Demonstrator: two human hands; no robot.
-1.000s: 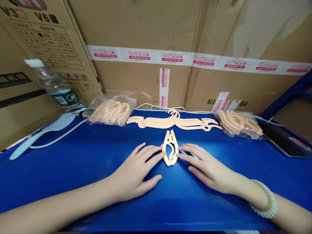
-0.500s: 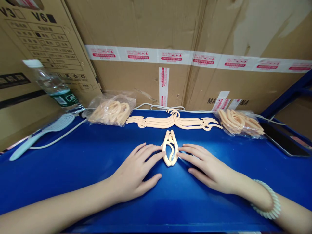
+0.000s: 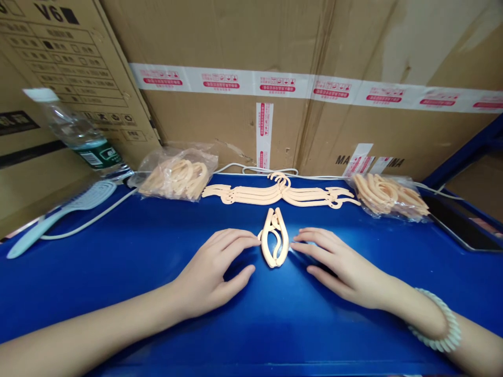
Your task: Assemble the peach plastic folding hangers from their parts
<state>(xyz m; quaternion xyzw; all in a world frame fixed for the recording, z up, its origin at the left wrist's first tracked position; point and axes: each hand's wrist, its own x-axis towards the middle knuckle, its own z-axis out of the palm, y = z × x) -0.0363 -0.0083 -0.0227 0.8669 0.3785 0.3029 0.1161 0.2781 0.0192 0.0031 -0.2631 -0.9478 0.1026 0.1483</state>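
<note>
A folded peach-coloured plastic clothes hanger (image 3: 284, 246) lies on the blue table between my hands, its hook tucked between the two arms. My left hand (image 3: 220, 267) rests to its left, fingers stretched out and fingertips right beside the hanger; whether they touch it I cannot tell. On the other side is my right hand (image 3: 340, 264), open, its fingertips slightly apart from the hanger's right arm. Behind the folded one, several unfolded hangers (image 3: 257, 196) lie overlapping in a row, hooks pointing away from me.
Clear bags of folded hangers lie at left (image 3: 176, 175) and right (image 3: 389, 196). A water bottle (image 3: 84, 136), a pale hairbrush (image 3: 63, 214) and a white cable (image 3: 90, 222) are at left. A dark phone-like device (image 3: 463, 225) sits far right. Cardboard boxes (image 3: 220, 36) stand behind.
Both hands have drawn slightly outward from the folded hanger, the left to the left and the right to the right. The hanger stays in place. The view has shifted a little.
</note>
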